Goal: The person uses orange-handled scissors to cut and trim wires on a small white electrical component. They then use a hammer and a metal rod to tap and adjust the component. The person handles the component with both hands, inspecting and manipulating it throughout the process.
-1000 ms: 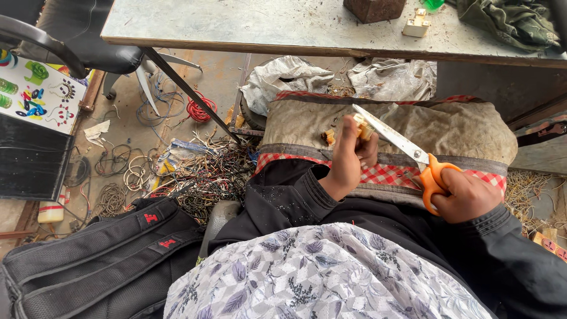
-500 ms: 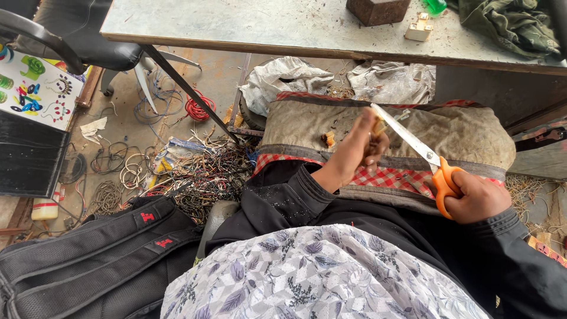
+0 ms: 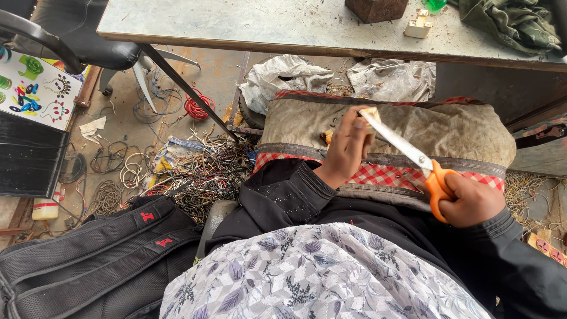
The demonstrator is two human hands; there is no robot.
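While scissors (image 3: 413, 155) cut: colourful card (image 3: 32, 82) far left.

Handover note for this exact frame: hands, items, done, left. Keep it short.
Left hand: pinches a small pale piece at its fingertips, over the dusty sack.
Right hand: grips orange-handled scissors, blade tips at the piece.
Small yellowish bits lie on the sack by the left hand.
Done: scissors brought to the piece.
Left: whether it is cut through cannot be seen.

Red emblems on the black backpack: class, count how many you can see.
2. Both sit on the black fabric backpack at lower left: one red emblem on the upper strap, another just below it. Others may be hidden.
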